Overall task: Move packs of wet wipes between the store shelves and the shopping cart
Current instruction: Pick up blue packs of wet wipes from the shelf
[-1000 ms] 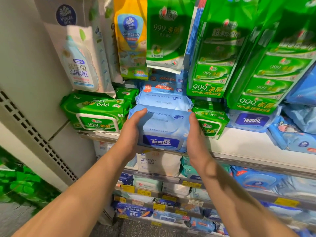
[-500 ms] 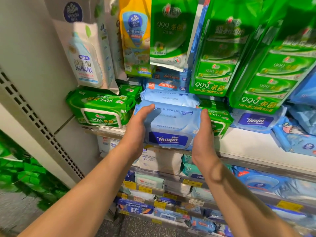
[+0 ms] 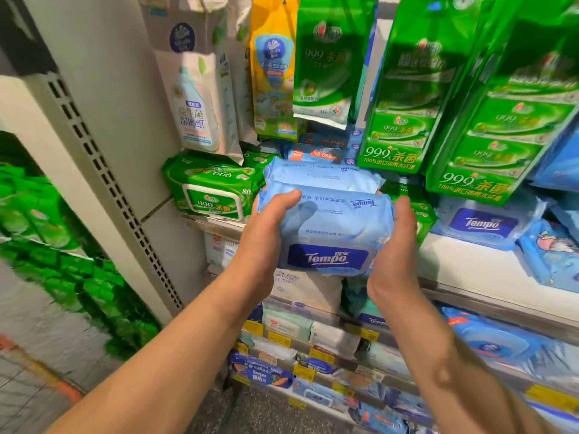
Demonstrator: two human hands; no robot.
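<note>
"Tempo" – blue held pack (image 3: 326,233); "999" – green packs (image 3: 407,145).

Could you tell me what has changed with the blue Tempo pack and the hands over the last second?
The blue Tempo pack has come off the shelf edge toward the person, held between the left hand and right hand. A second blue pack stayed on the shelf behind it. Both hands kept their grip on the pack's ends; the green 999 pack did not move.

blue tempo pack (image 3: 326,227), tilted, before shelf (image 3: 470,270)
</note>
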